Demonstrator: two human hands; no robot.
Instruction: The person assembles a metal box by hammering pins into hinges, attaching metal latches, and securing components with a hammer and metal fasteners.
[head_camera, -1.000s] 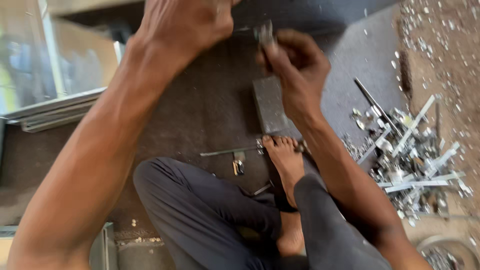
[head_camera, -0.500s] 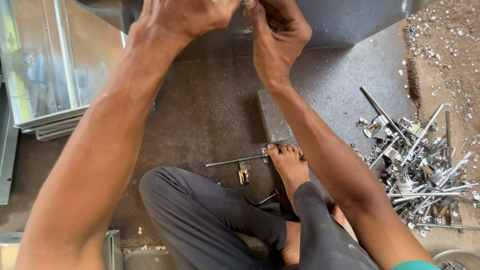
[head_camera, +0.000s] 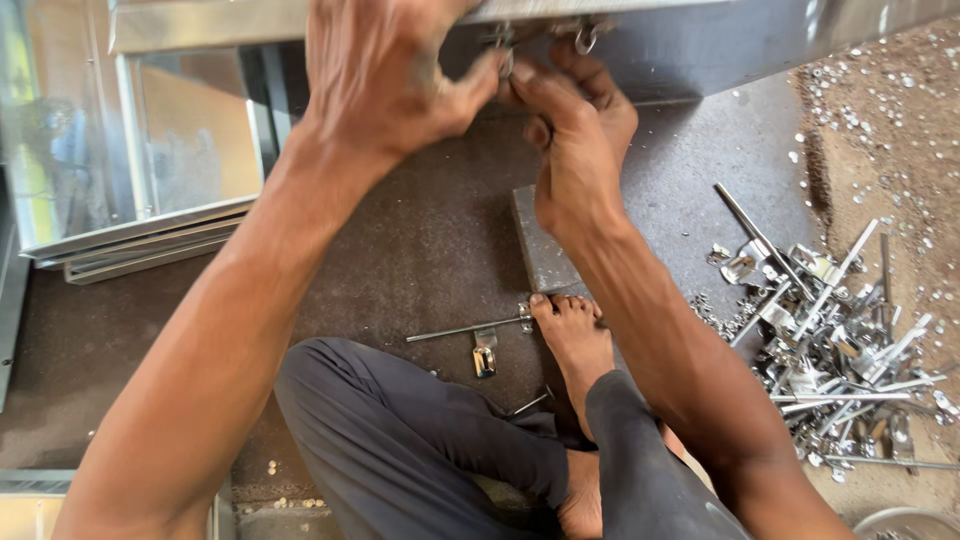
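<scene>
My left hand (head_camera: 385, 80) and my right hand (head_camera: 575, 140) meet at the top of the view, pinched together on a small shiny metal latch fitting (head_camera: 500, 55) at the lower edge of a long sheet-metal panel (head_camera: 720, 40). A little ring (head_camera: 585, 42) of the fitting shows just above my right fingers. Fingers hide most of the fitting. I sit cross-legged on the dark floor (head_camera: 420, 250), my bare foot (head_camera: 575, 345) out in front.
A sliding bolt latch (head_camera: 475, 335) lies on the floor beside my foot. A grey flat block (head_camera: 540, 245) lies under my right forearm. A heap of metal bolts and latch parts (head_camera: 830, 340) sits at the right. Stacked sheet-metal frames (head_camera: 140, 180) stand at the left.
My view has tilted up and closed in on my hands. Both hands stay pinched together on the small fitting, now against the panel's lower edge.
</scene>
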